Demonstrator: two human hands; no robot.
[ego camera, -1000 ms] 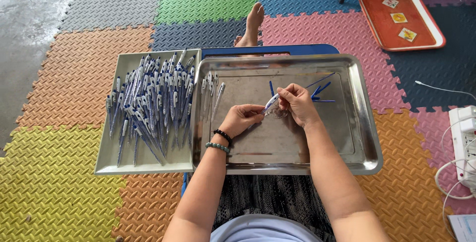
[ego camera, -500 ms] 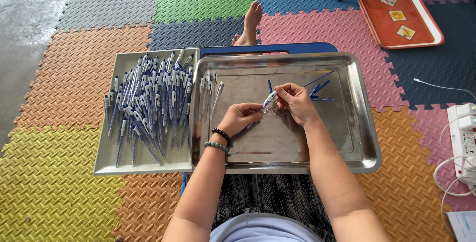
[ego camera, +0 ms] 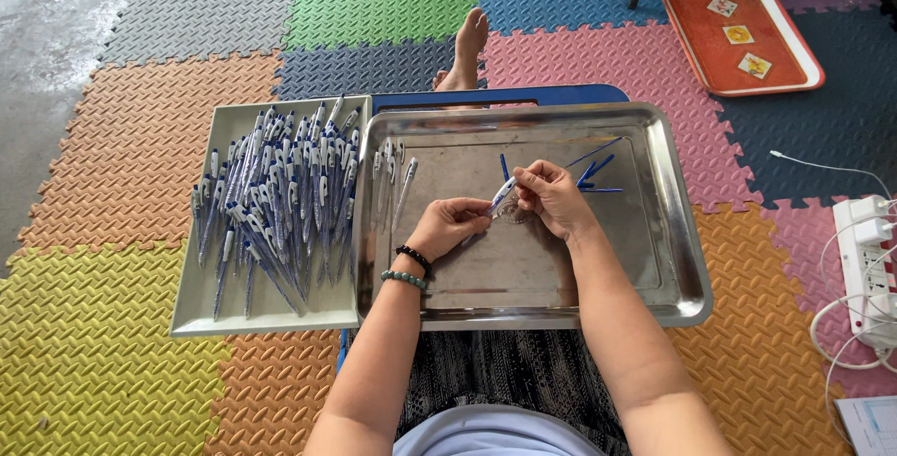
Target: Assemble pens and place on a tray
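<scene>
Barely moved since the earlier frames: both hands in the same spot over the steel tray (ego camera: 687, 269), pen (ego camera: 500, 196) tilted about as before, view shifted a touch.

Pen: blue-and-white, held slantwise between the two hands, above the middle of the steel tray, clear of its floor. Right hand (ego camera: 553, 199) pinching the upper end with thumb and fingertips, grip narrow and closed on the barrel. Left hand (ego camera: 450, 225) curled round the lower end, fingers closed on it; exact contact hidden by the knuckles. Two bead bracelets (ego camera: 407, 267) on the left wrist.

Step judged: mid-assembly of one pen, parts being pushed or twisted together; cannot tell whether a refill is already inside. Next move likely calls for a steady axial press or twist with both hands kept aligned, then a place for the finished piece.

Outward: a few loose blue refills (ego camera: 590, 168) on the tray floor just beyond the right hand. Short row of pens (ego camera: 391, 176) lying at the tray's left edge. Beside it, touching, a grey tray (ego camera: 201, 316) heaped with many blue-and-white pens (ego camera: 276, 204). Bare foot (ego camera: 467, 45) past the far rim. Coloured foam floor mats (ego camera: 112, 353) all round. Orange tray (ego camera: 794, 45) with three small cards far right, well apart. White power strip (ego camera: 864, 260) with cables at right edge.
</scene>
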